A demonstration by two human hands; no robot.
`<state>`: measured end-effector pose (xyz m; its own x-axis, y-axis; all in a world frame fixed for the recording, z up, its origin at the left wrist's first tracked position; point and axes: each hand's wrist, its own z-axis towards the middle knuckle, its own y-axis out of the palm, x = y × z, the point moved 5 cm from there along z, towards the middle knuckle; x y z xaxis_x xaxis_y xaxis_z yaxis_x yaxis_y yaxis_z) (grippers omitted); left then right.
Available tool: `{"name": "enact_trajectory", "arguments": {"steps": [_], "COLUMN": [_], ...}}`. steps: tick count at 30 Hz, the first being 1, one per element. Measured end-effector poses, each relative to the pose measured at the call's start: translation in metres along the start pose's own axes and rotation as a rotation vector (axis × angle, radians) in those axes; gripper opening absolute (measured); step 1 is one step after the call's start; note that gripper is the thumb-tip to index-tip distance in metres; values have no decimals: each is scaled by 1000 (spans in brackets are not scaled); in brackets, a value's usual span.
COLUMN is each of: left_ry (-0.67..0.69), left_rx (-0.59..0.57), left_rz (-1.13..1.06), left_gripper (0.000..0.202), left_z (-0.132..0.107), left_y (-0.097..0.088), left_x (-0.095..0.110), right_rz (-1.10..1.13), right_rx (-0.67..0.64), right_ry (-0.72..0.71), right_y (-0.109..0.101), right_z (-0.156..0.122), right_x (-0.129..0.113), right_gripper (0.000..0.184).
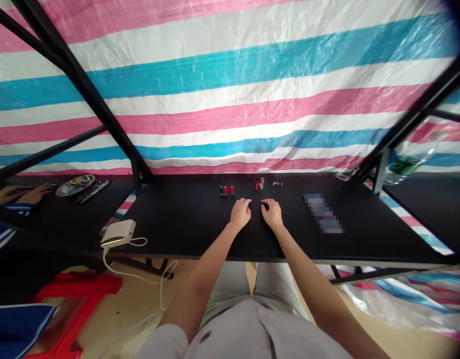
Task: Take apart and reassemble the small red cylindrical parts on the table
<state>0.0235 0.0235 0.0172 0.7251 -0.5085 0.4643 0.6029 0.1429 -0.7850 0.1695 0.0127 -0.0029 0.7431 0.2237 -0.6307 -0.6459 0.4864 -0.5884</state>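
Note:
Both my hands rest on the black tabletop (192, 229), a short gap between them. My left hand (240, 213) has its fingers loosely bent, thumb and fingertips apart, with nothing visible in them. Facing it, my right hand (272, 213) lies half curled in the same way, and I see nothing in its grasp. Beyond the left hand stand a small black piece (221, 190) and two small red pieces, one being a red cylinder (232, 190). Past the right hand are another red-and-black piece (256, 184), a clear small piece (262, 183) and several tiny metal bits (277, 184).
A pixelated flat object (323, 213) lies right of my hands. A white box with a cable (118, 233) sits at the left front edge. A clear cup (347, 173) is at the back right. Another person's hands (31, 194) are at the left table, near a metal dish (76, 185).

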Motion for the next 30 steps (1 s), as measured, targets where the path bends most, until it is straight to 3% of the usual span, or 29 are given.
{"name": "enact_trajectory", "arguments": {"steps": [4, 10, 14, 17, 22, 30], "left_ry": [-2, -54, -104, -129, -221, -321], "left_rx": [-49, -144, -140, -62, 91, 225], "left_rz": [40, 99, 144, 132, 21, -293], "left_gripper": [48, 61, 55, 40, 12, 6], "left_z": [18, 54, 70, 76, 75, 37], "left_y": [11, 22, 27, 27, 24, 14], "left_x": [11, 16, 13, 10, 1, -16], "right_rz": [-66, -170, -243, -295, -391, -474], "right_rx": [24, -57, -170, -272, -418, -509], "right_ry": [26, 90, 148, 187, 240, 296], "right_y": [2, 9, 14, 17, 22, 32], "right_z": [0, 3, 6, 8, 13, 33], "right_x": [3, 2, 3, 3, 2, 1], "right_gripper": [25, 32, 38, 42, 49, 53]}}
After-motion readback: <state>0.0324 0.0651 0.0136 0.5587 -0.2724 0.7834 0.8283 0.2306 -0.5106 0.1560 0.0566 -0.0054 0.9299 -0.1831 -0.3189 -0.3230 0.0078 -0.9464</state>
